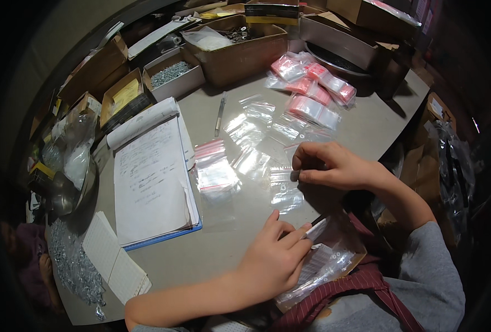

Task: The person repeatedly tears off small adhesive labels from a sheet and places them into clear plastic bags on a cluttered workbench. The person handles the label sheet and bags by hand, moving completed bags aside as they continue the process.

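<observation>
My right hand is over the table with thumb and fingers curled together. Its fingertips meet the right edge of a small clear zip bag lying flat; whether anything tiny is between them is hidden. Low at the table's front edge, my left hand bends its fingers over a shallow cardboard box, one finger raised apart. What those fingers grip does not show. Clear plastic and small pale ring-shaped parts lie in the box. Beyond the right hand, more clear zip bags are spread out, with a red-edged stack beside them.
Left of the bags lie a pen and a handwritten pad on a blue clipboard. Packs of red-and-clear bags are heaped behind. Boxes of metal hardware line the back. A metal bowl and bagged screws stand at left.
</observation>
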The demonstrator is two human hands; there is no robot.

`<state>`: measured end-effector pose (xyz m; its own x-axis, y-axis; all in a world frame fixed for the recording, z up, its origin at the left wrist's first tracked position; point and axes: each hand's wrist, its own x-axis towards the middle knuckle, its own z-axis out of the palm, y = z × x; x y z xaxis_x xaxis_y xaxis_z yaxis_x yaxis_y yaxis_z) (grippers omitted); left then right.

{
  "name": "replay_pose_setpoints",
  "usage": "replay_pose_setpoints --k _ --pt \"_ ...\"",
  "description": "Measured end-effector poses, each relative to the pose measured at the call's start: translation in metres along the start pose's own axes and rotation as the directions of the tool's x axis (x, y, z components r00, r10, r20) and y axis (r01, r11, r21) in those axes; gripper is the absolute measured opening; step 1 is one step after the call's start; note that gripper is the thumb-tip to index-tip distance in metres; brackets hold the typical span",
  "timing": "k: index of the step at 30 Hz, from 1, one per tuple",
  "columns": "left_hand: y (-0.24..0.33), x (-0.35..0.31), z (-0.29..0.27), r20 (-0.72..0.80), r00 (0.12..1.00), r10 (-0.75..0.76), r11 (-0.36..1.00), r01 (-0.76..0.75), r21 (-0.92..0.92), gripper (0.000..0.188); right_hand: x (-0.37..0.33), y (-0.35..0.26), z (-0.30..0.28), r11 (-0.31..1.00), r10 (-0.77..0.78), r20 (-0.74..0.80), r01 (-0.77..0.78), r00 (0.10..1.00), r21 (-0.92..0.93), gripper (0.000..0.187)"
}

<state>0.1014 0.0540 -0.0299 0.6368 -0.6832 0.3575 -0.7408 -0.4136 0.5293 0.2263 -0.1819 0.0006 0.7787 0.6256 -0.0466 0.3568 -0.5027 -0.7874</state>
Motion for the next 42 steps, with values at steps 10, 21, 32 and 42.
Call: replay_pose_setpoints --k 10,21,32,42 --pt "0.000 -0.005 0.009 -0.049 0.997 0.056 0.998 -0.054 0.043 0.026 0.000 -0.012 0.037 0.855 -0.197 -0.046 0.148 0.979 -0.497 0.018" --pt "-0.020 0.003 0.006 -0.148 0.985 0.084 0.994 -0.092 -0.050 0.031 -0.051 -0.012 0.017 0.936 -0.296 0.029 0.295 0.955 -0.193 0.031" --pt "-0.021 0.009 0.002 -0.203 0.972 -0.116 0.971 0.068 -0.230 0.009 -0.081 -0.030 0.042 0.884 -0.422 -0.128 0.377 0.897 -0.277 0.029" --pt "-0.025 0.003 0.005 -0.189 0.961 -0.202 0.925 0.123 -0.361 0.010 -0.067 -0.024 0.065 0.621 -0.694 -0.205 0.430 0.690 -0.656 0.026"
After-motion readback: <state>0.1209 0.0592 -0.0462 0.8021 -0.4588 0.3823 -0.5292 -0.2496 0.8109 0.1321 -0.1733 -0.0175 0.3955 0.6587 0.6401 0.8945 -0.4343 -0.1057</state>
